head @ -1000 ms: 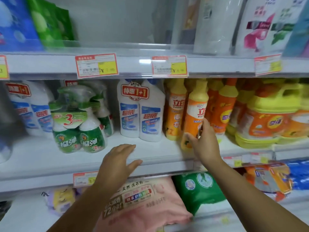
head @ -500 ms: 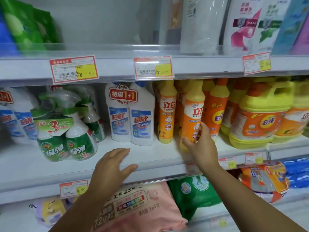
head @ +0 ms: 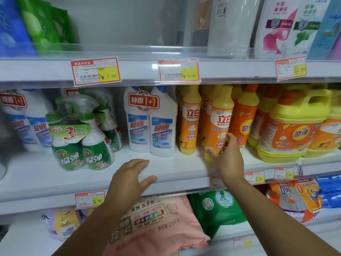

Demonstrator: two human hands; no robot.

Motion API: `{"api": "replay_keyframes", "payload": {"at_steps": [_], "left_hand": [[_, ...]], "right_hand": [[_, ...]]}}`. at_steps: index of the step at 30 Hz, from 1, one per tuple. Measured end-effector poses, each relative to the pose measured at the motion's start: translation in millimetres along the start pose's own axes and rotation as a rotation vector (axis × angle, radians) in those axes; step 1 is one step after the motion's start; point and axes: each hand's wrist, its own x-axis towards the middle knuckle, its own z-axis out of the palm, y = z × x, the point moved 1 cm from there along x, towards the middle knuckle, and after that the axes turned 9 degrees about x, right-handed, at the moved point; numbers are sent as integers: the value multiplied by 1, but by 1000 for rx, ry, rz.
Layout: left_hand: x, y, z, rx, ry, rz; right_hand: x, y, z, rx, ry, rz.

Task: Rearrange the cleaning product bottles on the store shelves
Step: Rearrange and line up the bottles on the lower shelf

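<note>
bare shelf front (head: pixel 166 169), bottles (head: pixel 150 122) crowding behind

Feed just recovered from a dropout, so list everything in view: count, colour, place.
White toilet cleaner bottles in twin packs: at least two packs, middle shelf, centre and left.
Green and white trigger spray bottles: several, middle shelf left.
Slim orange dish soap bottles with yellow caps: several, right of centre.
Large yellow and orange handled jugs: at least two, far right.
Pink laundry powder bag: one, bottom shelf centre.
Red and yellow price tags: several, shelf edges.
Left hand: rests flat on middle shelf edge.
Right hand: fingers round the front slim orange bottle.
</note>
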Motion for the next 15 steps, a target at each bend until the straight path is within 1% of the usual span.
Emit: {"api": "replay_keyframes", "payload": {"at_steps": [2, 4, 5, 6, 7, 9, 10, 12, 15], "left_hand": [[-1, -1, 0, -7, 4, -2], [-1, -2, 0, -11, 9, -2], [-1, -2, 0, -13, 11, -3], [-1, -3, 0, -16, 13, -3], [-1, -3, 0, -19, 15, -2], [-1, -2, 1, -22, 18, 1], [-1, -2, 1, -26, 20, 3], [-2, -5, 0, -33, 23, 3], [-2, -12, -2, -28, 32, -10]], "right_hand": [[-8, -3, 0, -53, 103, -36], [-19, -10, 2, -145, 254, -227], [-23, -16, 6, -131, 275, -333], [-25, -21, 11, -90, 232, -394], [-26, -26, 19, -44, 144, -399], [-22, -30, 36, 10, -58, -297], [-18, -30, 44, 22, -119, -229], [-11, -31, 58, 40, -157, -143], [1, -33, 71, 63, -159, -60]]}}
